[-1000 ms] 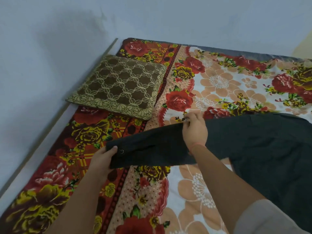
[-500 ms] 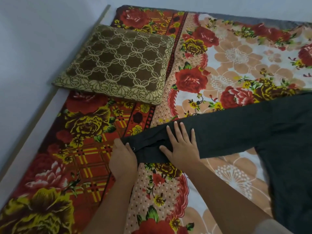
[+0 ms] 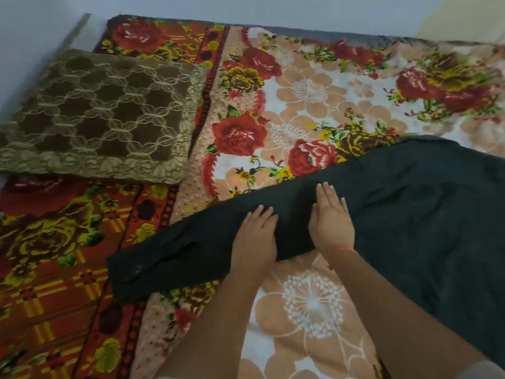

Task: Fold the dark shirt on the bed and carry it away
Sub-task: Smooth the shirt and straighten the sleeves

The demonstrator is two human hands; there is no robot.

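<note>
Pressing palm-down, fingers straight, the left hand (image 3: 255,239) and right hand (image 3: 330,222) are noted side by side on the sleeve (image 3: 196,250). Sleeve runs long from cuff (image 3: 131,272), lower left, up to the dark shirt (image 3: 423,214), spread on the bed (image 3: 314,305) at right. Left hand is nearer the cuff; folding inward is judged best started from there.

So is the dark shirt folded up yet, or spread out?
Spread out, not folded yet. The dark shirt lies flat on the bedspread, sleeve stretched straight out, left hand and right hand flat on it.
</note>
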